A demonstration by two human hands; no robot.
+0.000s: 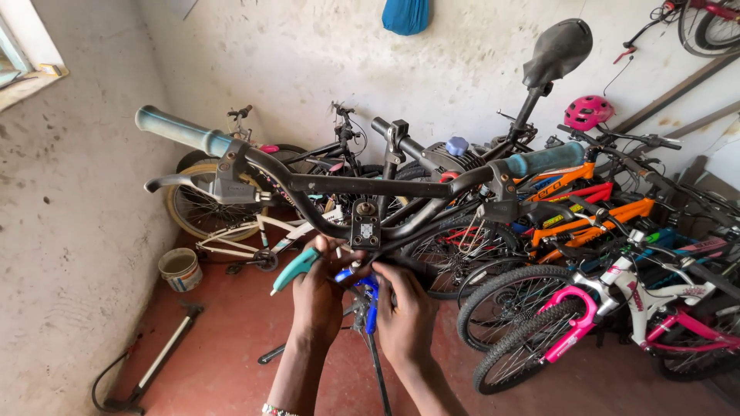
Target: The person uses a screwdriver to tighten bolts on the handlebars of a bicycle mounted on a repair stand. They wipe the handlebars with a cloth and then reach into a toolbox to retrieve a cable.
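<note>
A black bicycle handlebar with teal grips stretches across the view, clamped in a stem at its middle. Just below the stem, my left hand holds a tool with a teal handle that sticks out to the left. My right hand is closed beside it on a blue-handled tool, with a dark piece under its fingers. Both hands sit close together over the bike's front end, and what the tool tips touch is hidden.
Several bicycles crowd the right side and back wall, including a pink-and-white one and orange ones. A pink helmet hangs behind. A floor pump and a small bucket sit on the red floor at left.
</note>
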